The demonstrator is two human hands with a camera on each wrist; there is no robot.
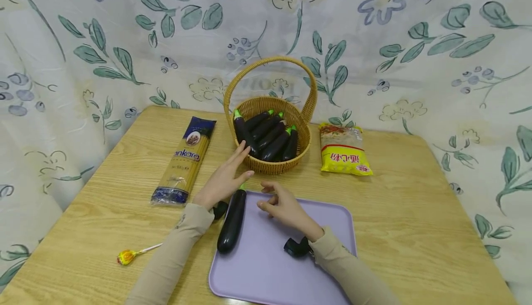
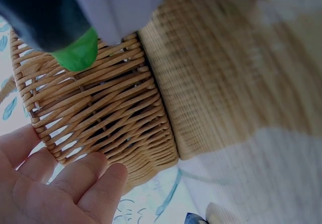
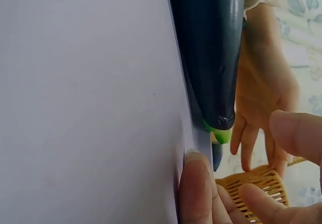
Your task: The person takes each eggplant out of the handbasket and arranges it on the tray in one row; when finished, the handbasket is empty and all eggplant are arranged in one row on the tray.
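A wicker basket with a tall handle holds several dark eggplants with green stem ends. My left hand reaches to its front left rim, fingers extended and fingertips right at the wicker. In the left wrist view, those fingers lie along the basket's side. One eggplant lies lengthwise on the left edge of a lilac tray, below the left wrist. Over the tray's back part hovers my right hand, fingers loosely bent with nothing between them.
Left of the basket lies a long pack of spaghetti. A yellow bag of dry food sits to its right. Near the left forearm is a wrapped lollipop. A floral curtain hangs behind the wooden table.
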